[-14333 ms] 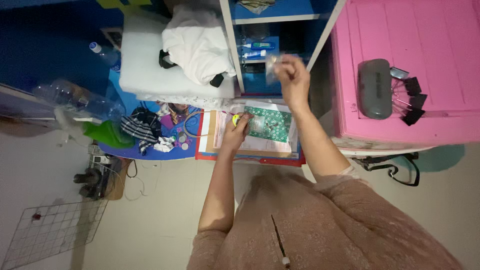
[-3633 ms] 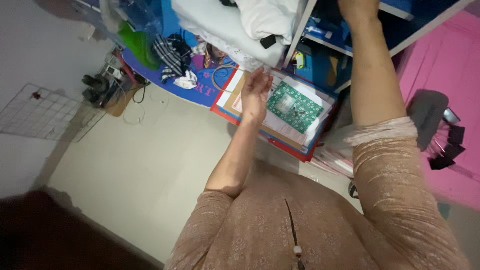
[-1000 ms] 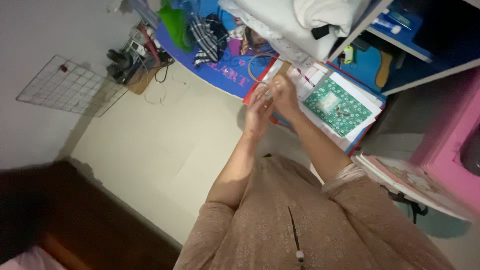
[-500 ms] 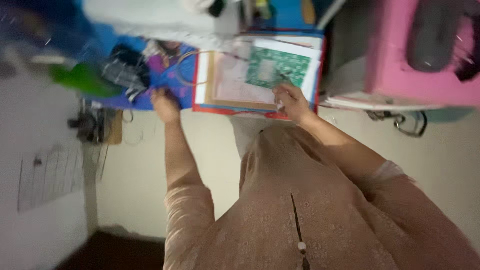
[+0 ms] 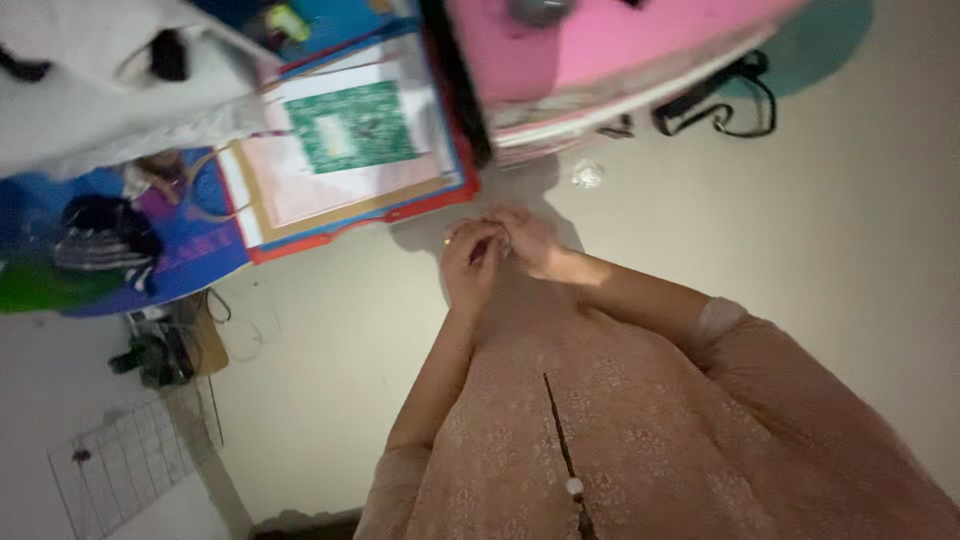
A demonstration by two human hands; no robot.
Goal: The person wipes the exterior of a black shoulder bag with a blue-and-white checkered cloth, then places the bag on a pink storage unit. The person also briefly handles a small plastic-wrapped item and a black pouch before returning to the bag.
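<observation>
A green patterned rectangular card (image 5: 350,126) is laid on a stack of papers in a red-edged folder (image 5: 440,195) on the pale floor (image 5: 780,250). A blue mat (image 5: 190,262) with dark striped cloth (image 5: 100,240) is seen at the folder's left edge. A pink box (image 5: 600,50) is set at the folder's right edge, with a black strap (image 5: 715,105) and a small crumpled clear wrapper (image 5: 586,175) near it. A white wire grid (image 5: 120,470) is seen at the lower left corner.

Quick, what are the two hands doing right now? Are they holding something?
Left hand: fingers curled, pinching something small; too small to tell what.
Right hand: fingers bent, touching the left hand's fingertips; whether it holds anything cannot be told.
</observation>
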